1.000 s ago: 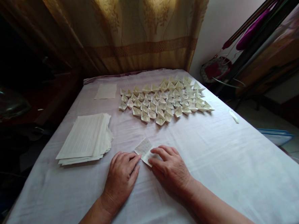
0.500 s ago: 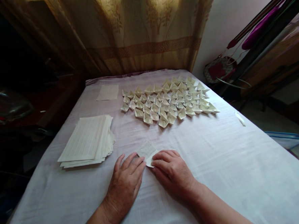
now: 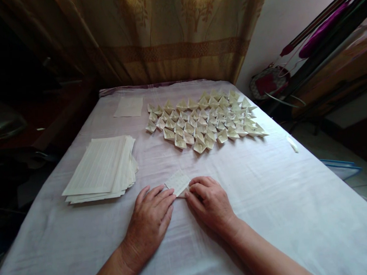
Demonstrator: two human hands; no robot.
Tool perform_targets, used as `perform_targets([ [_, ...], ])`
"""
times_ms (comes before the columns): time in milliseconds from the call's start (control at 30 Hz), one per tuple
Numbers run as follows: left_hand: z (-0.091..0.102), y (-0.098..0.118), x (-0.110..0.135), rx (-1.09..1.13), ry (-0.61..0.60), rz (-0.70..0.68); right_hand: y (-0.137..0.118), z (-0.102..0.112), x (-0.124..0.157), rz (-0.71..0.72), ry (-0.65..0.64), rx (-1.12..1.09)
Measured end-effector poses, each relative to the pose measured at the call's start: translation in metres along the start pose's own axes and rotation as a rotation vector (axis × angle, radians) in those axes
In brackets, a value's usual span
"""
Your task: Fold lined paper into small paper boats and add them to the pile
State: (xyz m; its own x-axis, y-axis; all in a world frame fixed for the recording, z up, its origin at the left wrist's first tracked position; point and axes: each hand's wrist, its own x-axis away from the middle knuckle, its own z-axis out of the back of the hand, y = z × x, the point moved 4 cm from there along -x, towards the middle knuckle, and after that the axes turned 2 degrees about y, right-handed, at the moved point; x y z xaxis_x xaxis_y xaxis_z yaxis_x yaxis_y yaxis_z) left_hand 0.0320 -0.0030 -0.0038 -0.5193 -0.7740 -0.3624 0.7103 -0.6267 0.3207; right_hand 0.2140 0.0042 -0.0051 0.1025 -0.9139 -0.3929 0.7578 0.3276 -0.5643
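A small folded piece of paper [image 3: 177, 182] lies on the cloth between my hands, one corner pointing away from me. Along its near side runs a straight edge. My left hand [image 3: 151, 219] rests flat with its fingers stretched out, the fingertips touching the paper's left edge. On the other side, my right hand [image 3: 209, 201] has its thumb and curled fingers closed on the paper's right corner, which they hide. Beyond both hands stand several folded paper boats [image 3: 199, 145] in close rows.
To the left is a stack of lined paper sheets [image 3: 95, 168]. A single paper square [image 3: 128, 107] lies farther back. Near the right edge of the cloth-covered table [image 3: 267, 190] is a white scrap [image 3: 292, 144]. A curtain [image 3: 172, 51] hangs behind the table.
The near corner of the small paper has been turned, so a straight near edge shows now. My right fingers have curled in more. The whole view has shifted slightly.
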Motion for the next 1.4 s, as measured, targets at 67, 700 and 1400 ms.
perform_targets([
  [67,-0.0002,0.0001,0.0007,-0.005,-0.005,-0.017,0.0004,-0.0005,-0.0010,-0.022,-0.008,0.014],
  [700,0.0079,0.0066,-0.0047,-0.052,-0.013,-0.061,0.0052,-0.0023,-0.0073,-0.099,-0.059,0.054],
  [1400,0.0058,0.0098,-0.0019,-0.096,-0.038,-0.031,0.0045,-0.0015,-0.0068,-0.096,-0.041,0.025],
])
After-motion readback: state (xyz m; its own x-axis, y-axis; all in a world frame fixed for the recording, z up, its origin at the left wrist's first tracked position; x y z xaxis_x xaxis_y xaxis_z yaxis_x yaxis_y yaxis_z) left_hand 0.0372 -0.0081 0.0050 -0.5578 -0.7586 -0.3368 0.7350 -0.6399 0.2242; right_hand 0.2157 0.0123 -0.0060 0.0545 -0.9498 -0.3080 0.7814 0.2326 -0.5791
